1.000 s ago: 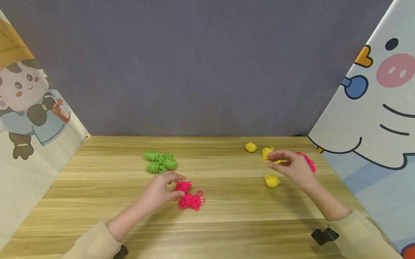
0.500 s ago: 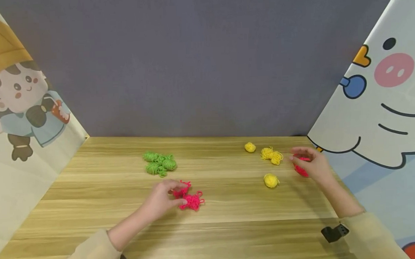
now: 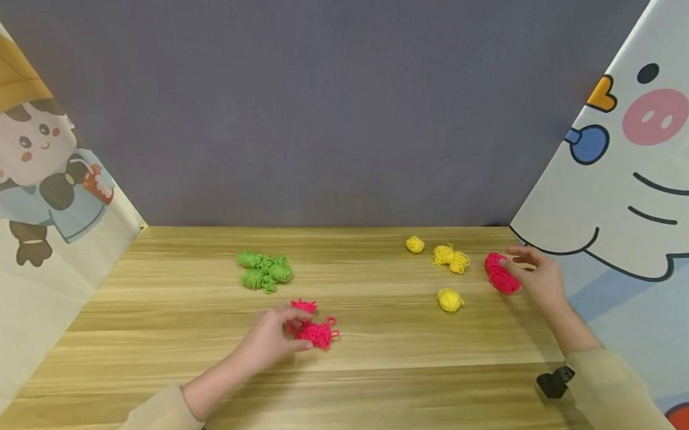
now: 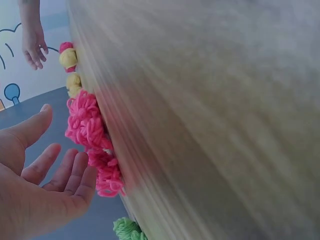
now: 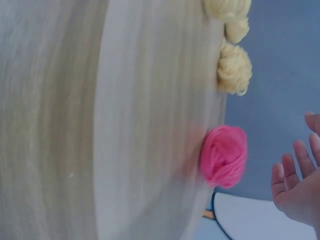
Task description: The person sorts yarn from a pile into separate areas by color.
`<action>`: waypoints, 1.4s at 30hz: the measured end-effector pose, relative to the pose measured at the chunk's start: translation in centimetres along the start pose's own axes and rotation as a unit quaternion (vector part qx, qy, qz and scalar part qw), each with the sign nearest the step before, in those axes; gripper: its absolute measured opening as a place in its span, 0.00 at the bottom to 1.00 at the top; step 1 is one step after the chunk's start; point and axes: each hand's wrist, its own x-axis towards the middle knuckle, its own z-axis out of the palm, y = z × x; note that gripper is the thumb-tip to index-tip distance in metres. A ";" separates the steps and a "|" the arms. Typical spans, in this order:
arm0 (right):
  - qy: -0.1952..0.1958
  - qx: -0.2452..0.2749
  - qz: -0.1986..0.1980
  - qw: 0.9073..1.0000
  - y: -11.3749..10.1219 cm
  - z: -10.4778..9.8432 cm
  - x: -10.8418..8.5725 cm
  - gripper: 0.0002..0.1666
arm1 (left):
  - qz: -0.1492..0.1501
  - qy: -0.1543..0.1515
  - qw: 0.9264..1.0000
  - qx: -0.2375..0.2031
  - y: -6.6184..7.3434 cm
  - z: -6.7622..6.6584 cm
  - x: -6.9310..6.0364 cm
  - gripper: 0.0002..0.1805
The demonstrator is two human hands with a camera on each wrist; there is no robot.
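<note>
Two tangled pink yarn bundles (image 3: 318, 334) lie side by side near the table's middle. My left hand (image 3: 271, 339) is over their left side, thumb and fingers apart; in the left wrist view the hand (image 4: 47, 175) has relaxed fingers beside the pink yarn (image 4: 85, 120) and grips nothing. At the far right lies a larger pink ball (image 3: 501, 274). My right hand (image 3: 540, 281) hovers at its right side, fingers spread; in the right wrist view a gap separates the hand (image 5: 300, 185) from the pink ball (image 5: 224, 156).
Several yellow yarn balls (image 3: 450, 300) lie left of the large pink ball. A green yarn cluster (image 3: 265, 270) sits at the back left of the wooden table (image 3: 385, 391). A grey panel (image 3: 329, 114) stands behind, with printed panels on both sides.
My right hand has moved right, from above the yellow yarn to the large pink ball's right side, uncovering the ball. My left hand has shifted slightly toward the table's front edge.
</note>
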 end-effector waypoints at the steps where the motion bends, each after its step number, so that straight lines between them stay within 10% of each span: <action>1: 0.003 -0.002 0.006 1.000 0.2 0.0 0.0 0.23 | -0.002 -0.001 1.000 -0.001 0.0 0.0 0.0 0.26; 18: -0.002 -0.081 0.058 0.995 3.4 0.1 0.8 0.24 | -0.005 -0.009 1.000 0.018 0.4 0.8 0.4 0.26; 42: -0.179 -0.093 0.126 0.971 4.8 0.6 2.3 0.39 | 0.009 0.010 0.995 0.104 0.6 1.3 0.8 0.11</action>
